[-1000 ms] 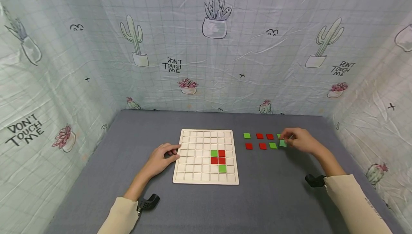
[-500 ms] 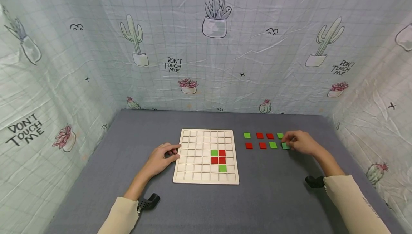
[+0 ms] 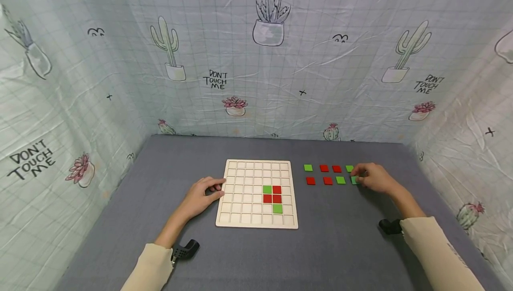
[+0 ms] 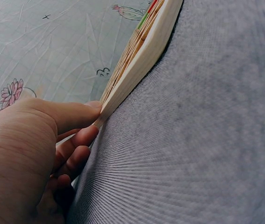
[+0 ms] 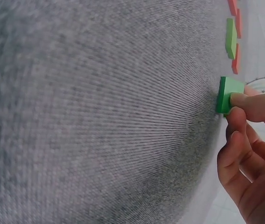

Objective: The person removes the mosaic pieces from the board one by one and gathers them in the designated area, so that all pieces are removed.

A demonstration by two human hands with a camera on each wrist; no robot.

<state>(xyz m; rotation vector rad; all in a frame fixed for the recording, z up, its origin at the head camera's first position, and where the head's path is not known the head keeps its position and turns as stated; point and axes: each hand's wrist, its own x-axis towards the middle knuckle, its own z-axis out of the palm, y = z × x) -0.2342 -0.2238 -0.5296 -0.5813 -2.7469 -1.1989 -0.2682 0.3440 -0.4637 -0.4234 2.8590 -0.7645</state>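
Note:
A pale wooden grid board (image 3: 240, 200) lies on the grey table, with several red and green square tiles set into its right part. My left hand (image 3: 201, 195) rests at the board's left edge, thumb and forefinger touching it. In the left wrist view the thumb (image 4: 78, 115) reaches the board's edge, the other fingers loosely bent below. At the right end of two rows of loose tiles, my right hand (image 3: 372, 177) pinches a darker green tile (image 5: 225, 95) between thumb and fingers. That tile sits close over the cloth beside a light green tile (image 3: 349, 168).
Left of the right hand, several loose tiles lie in two rows, among them a red tile (image 3: 328, 180) and a green tile (image 3: 340, 180). A printed curtain (image 3: 272, 90) closes off the back and sides of the table (image 3: 256, 260).
My right hand has shifted slightly right and toward the front with the darker green tile, uncovering more of the light green tile behind. My left hand stays at the board's edge.

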